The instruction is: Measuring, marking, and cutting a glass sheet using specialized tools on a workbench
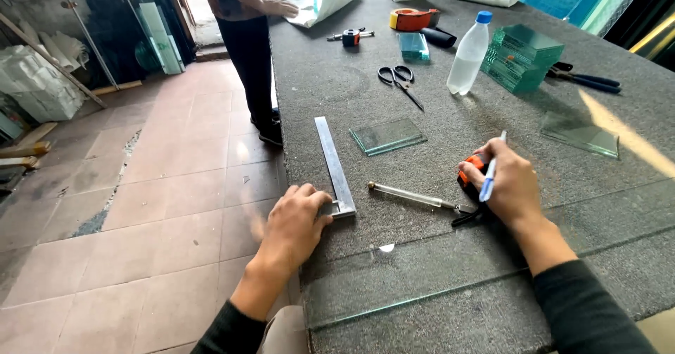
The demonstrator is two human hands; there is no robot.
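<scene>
Left hand presses down on the corner of the metal square at the near edge of the grey desk, fingers curled over its short leg, while the right hand pinches a blue pen and rests on an orange tape measure. Between the hands lies a glass cutter, and a large glass sheet lies flat just in front of the person. Farther off sit a small glass pane, scissors and a plastic bottle.

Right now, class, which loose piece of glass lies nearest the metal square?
The small rectangular clear glass pane, just right of the square's blade; the other pieces lie farther right.
</scene>
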